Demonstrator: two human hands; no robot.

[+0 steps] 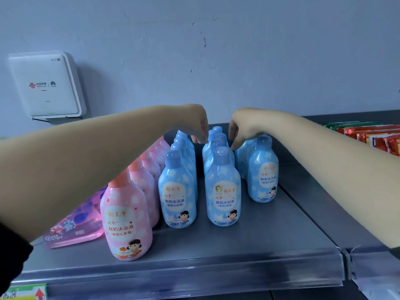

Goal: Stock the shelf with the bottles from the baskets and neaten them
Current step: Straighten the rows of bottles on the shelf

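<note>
both hands down among the blue bottles

nearest, at lower centre: shelf [249, 245], grey, with a clear front strip. standing on it, a row of pink bottles [127, 217] at centre left, then three rows of blue bottles [223, 191] running back toward the wall. beside the pink row at lower left, a pink pouch [73, 226] lying flat. farther back, mid-frame: left hand [198, 124] and right hand [240, 128], fingers curled downward onto blue caps in the middle rows; grip itself hidden, cannot tell. red packets [372, 137] at right edge. white router [46, 85] on wall, upper left.

Head view, close, facing shelf [249, 241] front
</note>
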